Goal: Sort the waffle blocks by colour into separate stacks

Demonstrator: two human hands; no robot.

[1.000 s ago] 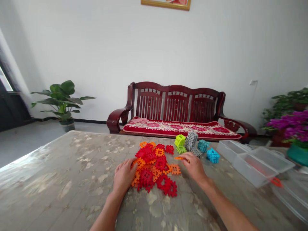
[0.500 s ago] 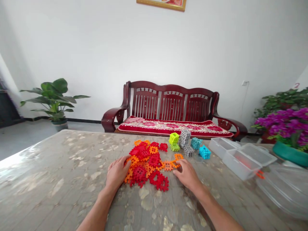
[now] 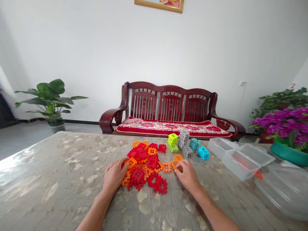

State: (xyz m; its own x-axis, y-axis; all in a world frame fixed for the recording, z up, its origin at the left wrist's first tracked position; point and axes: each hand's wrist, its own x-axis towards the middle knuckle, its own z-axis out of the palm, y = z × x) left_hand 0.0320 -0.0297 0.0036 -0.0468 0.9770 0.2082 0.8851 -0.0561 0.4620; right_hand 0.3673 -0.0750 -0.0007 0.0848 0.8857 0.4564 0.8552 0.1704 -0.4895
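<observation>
The right hand (image 3: pixel 189 176) is curling its thumb and fingers narrowly over an orange piece (image 3: pixel 175 164) at the right side of the pile (image 3: pixel 137 175); the fingers are partly covering the piece, and whether they are gripping it cannot be told. The left hand (image 3: pixel 115 175) is lying against the pile's left edge, its fingers bending low over orange pieces; its fingertip contact is not showing clearly, so its grip cannot be told. Both forearms are running out of view at the bottom.

The pile is lying mid-table, its red and orange pieces overlapping and hiding one another. The pieces are showing toothed edges and windowed centres. Beyond the right hand, green (image 3: pixel 172 139), grey (image 3: pixel 184 138), teal (image 3: pixel 195 143) and blue blocks (image 3: pixel 203 153) are standing. To their right, a clear plastic box (image 3: pixel 240 171) is blurring the red contents behind its wall. A clear lid (image 3: pixel 284 189) is lying nearby. The table (image 3: pixel 60 192) is showing a glossy, floral-patterned surface. Behind it, a carved wooden bench (image 3: pixel 170 106) is carrying a red patterned mat (image 3: pixel 168 127).
</observation>
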